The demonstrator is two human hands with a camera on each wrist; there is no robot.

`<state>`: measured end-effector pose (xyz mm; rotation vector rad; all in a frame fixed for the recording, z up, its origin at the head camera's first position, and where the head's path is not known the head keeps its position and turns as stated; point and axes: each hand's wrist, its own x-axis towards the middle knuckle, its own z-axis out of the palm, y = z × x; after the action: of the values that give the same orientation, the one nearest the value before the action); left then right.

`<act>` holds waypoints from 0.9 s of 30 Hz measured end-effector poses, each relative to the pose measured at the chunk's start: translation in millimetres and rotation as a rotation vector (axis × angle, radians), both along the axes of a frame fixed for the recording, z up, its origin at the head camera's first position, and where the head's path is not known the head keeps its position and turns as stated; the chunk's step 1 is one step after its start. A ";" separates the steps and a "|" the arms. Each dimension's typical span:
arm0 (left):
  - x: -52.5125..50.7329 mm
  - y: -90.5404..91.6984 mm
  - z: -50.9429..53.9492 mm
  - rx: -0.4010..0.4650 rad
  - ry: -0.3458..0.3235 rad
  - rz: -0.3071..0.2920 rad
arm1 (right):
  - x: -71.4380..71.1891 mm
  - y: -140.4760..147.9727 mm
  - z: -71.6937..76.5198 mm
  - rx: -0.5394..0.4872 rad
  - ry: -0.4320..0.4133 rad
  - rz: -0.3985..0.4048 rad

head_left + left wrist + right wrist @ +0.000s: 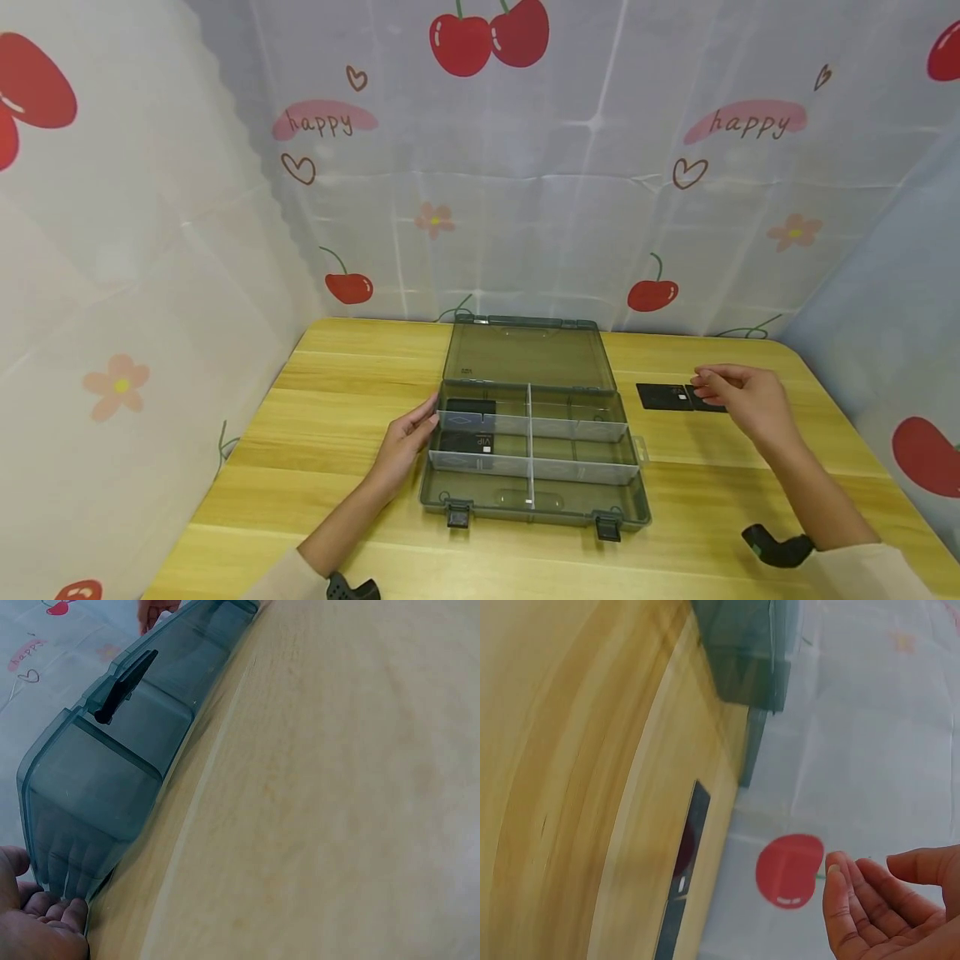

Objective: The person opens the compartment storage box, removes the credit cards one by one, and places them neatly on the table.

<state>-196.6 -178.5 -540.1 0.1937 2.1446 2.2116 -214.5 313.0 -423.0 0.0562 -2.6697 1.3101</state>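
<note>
Two black cards [663, 397] flat toward the table's [315, 400] far right corner; right hand [750, 404] raised clear of them, empty.
Right fingers loosely bent, thumb apart. Left hand [403, 439] rests its fingers against the left wall of the open box [585, 500], mid-table, lid [528, 354] laid back toward the far edge. Box's left column carries a dark card [471, 407] in the rear compartment, another card [459, 442] in the middle. Risks, as judged: thin cards may slide if fingers push rather than catch an edge; a card could snag on the dividers [581, 430]; a bump could skid the box. Legible: "VIP" on the middle-compartment card, "happy" twice on the backdrop [525, 208]; lid marking too small to read.
</note>
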 end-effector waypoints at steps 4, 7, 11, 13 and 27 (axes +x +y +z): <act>0.1 -0.3 -0.1 0.002 -0.001 0.001 | 5.5 -14.6 3.3 -0.001 0.005 0.037; 0.1 -0.2 0.3 0.004 -0.001 0.004 | 9.3 -25.6 7.0 -0.025 0.003 0.080; 0.2 0.5 1.4 0.005 -0.004 0.010 | 14.5 -40.1 14.4 -0.055 -0.025 0.128; 0.2 0.9 1.8 0.006 -0.006 0.015 | 16.9 -46.7 17.3 -0.056 -0.031 0.148; 0.4 0.8 -0.2 -0.004 -0.004 0.011 | 34.4 -93.1 24.5 -0.151 -0.125 0.298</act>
<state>-196.2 -177.7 -540.3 0.1781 2.1532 2.2118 -180.1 219.9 -398.5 0.3784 -2.7339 1.6497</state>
